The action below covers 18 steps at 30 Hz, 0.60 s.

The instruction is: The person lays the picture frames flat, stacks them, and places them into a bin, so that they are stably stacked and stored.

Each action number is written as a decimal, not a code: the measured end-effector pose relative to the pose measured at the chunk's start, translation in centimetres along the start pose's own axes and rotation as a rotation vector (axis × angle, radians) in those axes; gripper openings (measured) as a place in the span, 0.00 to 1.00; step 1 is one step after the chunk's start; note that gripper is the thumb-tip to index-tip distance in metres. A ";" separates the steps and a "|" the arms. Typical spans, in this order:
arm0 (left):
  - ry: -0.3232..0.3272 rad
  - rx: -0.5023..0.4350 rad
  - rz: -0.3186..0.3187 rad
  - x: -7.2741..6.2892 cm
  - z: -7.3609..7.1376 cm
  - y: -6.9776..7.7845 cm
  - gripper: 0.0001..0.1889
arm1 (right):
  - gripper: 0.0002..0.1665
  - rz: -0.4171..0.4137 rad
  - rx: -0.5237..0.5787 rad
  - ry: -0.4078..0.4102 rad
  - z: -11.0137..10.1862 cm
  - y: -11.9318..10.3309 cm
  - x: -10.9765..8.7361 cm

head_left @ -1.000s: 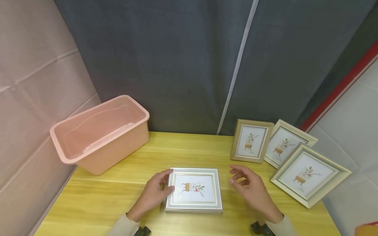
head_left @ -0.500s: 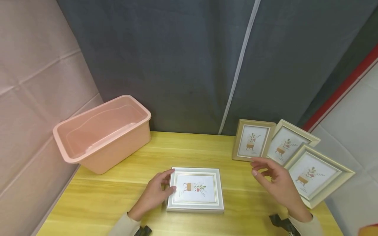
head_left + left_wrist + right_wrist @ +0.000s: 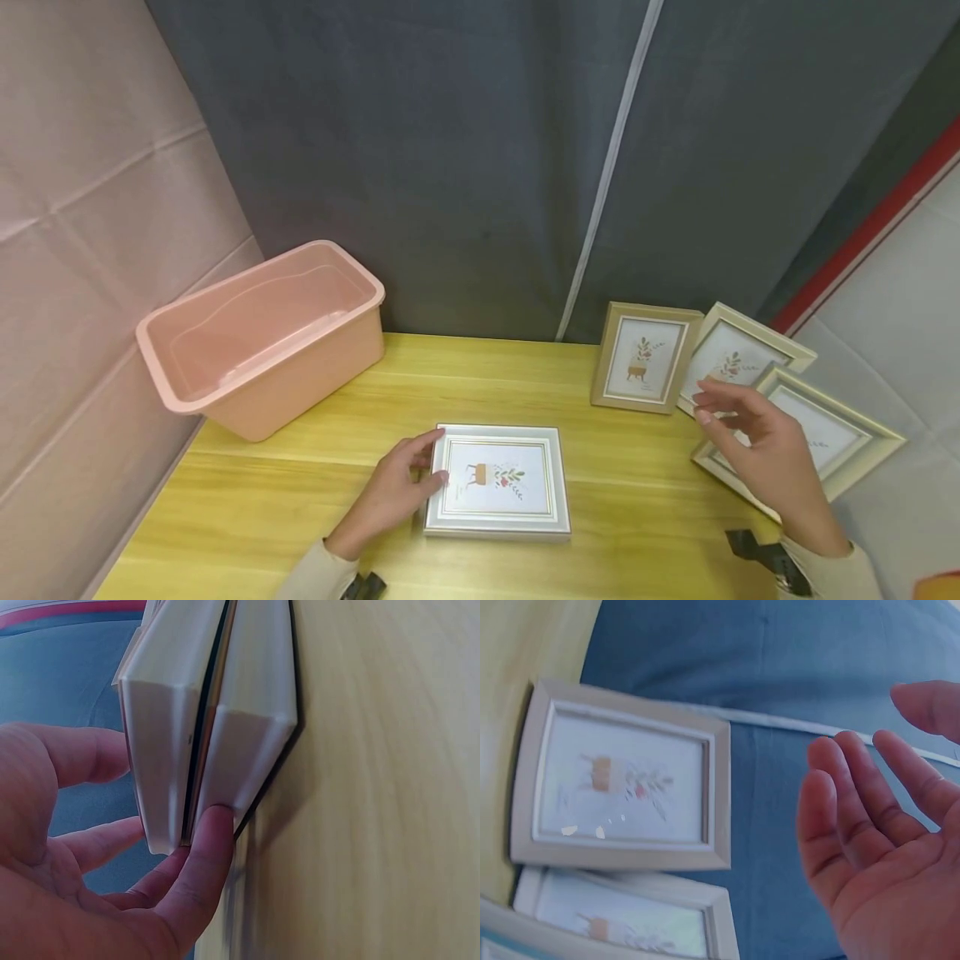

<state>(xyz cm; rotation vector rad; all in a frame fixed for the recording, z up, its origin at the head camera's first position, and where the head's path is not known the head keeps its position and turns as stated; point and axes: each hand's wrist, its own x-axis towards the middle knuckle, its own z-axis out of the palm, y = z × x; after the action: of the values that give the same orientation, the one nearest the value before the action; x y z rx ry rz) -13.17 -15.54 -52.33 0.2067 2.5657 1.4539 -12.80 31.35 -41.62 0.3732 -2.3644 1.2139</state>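
Observation:
A white picture frame (image 3: 497, 482) with a plant print lies face up on the table. In the left wrist view it tops a stack, with a second white frame (image 3: 247, 727) beneath it. My left hand (image 3: 393, 487) holds the stack at its left end, thumb and fingers against the edges. To the right, my right hand (image 3: 765, 450) is in the air with loosely bent fingers and nothing in it. It overlaps a cream frame (image 3: 855, 450) and a rear cream frame (image 3: 738, 346) in the head view. Beside them stands a tan frame (image 3: 622, 859).
A pink plastic tub (image 3: 330, 358) stands at the back left of the wooden table (image 3: 465, 375). Dark curtain (image 3: 420, 167) hangs behind the table. Pale cloth (image 3: 82, 250) borders the left side, and a white wall (image 3: 915, 333) with a red strip borders the right.
My right hand has moved right, from beside the stack to the standing frames. My left hand has stayed on the stacked frames. The view has shifted slightly.

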 end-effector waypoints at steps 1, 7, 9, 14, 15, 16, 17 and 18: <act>-0.001 0.000 -0.001 0.0 0.0 0.0 0.34 | 0.26 0.002 -0.004 0.008 -0.3 0.1 0.1; -0.011 0.001 -0.004 0.0 -0.1 0.0 0.34 | 0.25 0.001 -0.053 0.042 -2.3 0.4 0.9; -0.012 0.001 -0.006 0.0 -0.1 -0.1 0.35 | 0.25 0.018 -0.075 0.059 -3.0 0.4 1.1; -0.012 -0.007 -0.007 0.0 -0.1 -0.2 0.35 | 0.23 0.065 -0.111 0.128 -5.0 0.8 1.6; -0.012 -0.008 -0.007 0.0 -0.1 -0.2 0.35 | 0.22 0.074 -0.116 0.142 -5.4 1.1 1.7; -0.012 -0.009 -0.008 0.0 -0.1 -0.2 0.35 | 0.22 0.084 -0.117 0.153 -5.7 1.3 1.7; -0.013 -0.010 -0.010 0.0 -0.1 -0.2 0.35 | 0.22 0.092 -0.115 0.161 -6.1 1.6 1.8; -0.013 -0.011 -0.011 0.0 -0.1 -0.2 0.35 | 0.21 0.100 -0.112 0.165 -6.4 1.8 1.8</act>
<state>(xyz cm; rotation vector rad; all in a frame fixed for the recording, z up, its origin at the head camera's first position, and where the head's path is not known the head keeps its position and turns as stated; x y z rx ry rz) -13.17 -15.75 -52.48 0.1989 2.5443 1.4571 -13.44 37.53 -38.71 0.1147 -2.3179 1.1042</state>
